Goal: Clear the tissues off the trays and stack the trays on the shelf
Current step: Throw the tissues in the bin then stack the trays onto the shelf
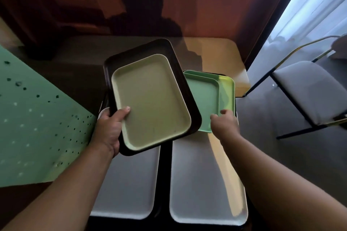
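Observation:
My left hand (109,129) grips the near left edge of a dark brown tray (165,48) with a pale yellow-green tray (150,101) nested inside it, both lifted and tilted, thumb on the pale tray. My right hand (223,124) pinches the near edge of a mint green tray (204,97), which lies on a lime green tray (228,90) to the right. Below them lie two large grey trays, one on the left (129,184) and one on the right (202,184). No tissues show on any tray.
A tan table (221,56) runs behind the trays. A green perforated panel (37,127) stands at the left. A grey-cushioned chair with a thin metal frame (308,88) sits at the right, beside a bright curtain (315,5). A dark red-brown wall is behind.

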A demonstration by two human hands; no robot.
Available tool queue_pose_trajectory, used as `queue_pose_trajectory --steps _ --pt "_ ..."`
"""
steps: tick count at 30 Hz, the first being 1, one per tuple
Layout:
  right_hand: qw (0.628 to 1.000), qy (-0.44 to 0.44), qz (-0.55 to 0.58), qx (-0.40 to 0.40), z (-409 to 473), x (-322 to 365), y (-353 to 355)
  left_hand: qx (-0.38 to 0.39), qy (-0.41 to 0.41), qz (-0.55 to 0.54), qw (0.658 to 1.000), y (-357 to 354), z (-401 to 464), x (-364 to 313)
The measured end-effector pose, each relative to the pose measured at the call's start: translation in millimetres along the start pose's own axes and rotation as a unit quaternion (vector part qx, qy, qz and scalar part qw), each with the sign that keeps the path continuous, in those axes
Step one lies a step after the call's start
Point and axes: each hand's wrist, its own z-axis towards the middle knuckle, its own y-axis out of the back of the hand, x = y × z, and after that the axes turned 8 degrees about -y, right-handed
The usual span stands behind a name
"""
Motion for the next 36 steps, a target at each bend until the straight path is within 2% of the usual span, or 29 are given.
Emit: queue_pose_trajectory --steps 3,9,11,13,15,16,19,22,28,31,36 --pt "0.990 0.006 -0.134 -0.035 16.1 11.5 -3.4 -0.002 0.003 0.001 1.000 -3.4 1.2 3.8" --pt "0.980 0.012 -0.200 0.006 24.0 15.5 -3.4 0.011 -0.005 0.018 1.000 -10.3 1.2 -0.7" --pt "0.989 0.034 -0.140 0.016 20.4 15.6 -0.2 0.015 -0.010 0.012 1.000 -12.4 -0.5 -7.1" --pt "0.998 0.054 0.007 0.029 12.8 17.4 7.3 0.022 -0.015 0.008 1.000 -13.0 -2.7 -15.7" --pt "0.986 0.080 0.138 0.042 3.9 20.7 20.9 0.033 -0.021 0.016 0.999 -11.5 -4.7 -24.8" --pt "0.980 0.100 0.165 0.042 -0.8 23.3 30.4 0.041 -0.027 0.025 0.998 -10.1 -5.3 -29.3" --pt "0.971 0.180 0.155 0.019 -15.8 34.5 64.9 0.079 -0.059 0.063 0.993 -3.8 -7.7 -44.5" --pt "0.962 0.217 0.155 0.053 -30.6 50.0 97.2 0.123 -0.080 0.096 0.984 1.8 -13.9 -57.6" --pt "0.957 0.186 0.160 0.157 -65.1 55.3 125.4 0.191 -0.093 0.161 0.964 12.1 -36.6 -59.1" --pt "0.955 0.179 0.165 0.166 -71.9 39.9 124.3 0.188 -0.136 0.221 0.947 19.9 -46.6 -55.9" --pt "0.961 0.156 0.137 0.182 -78.1 16.9 133.4 0.199 -0.211 0.338 0.895 32.3 -59.3 -63.1"
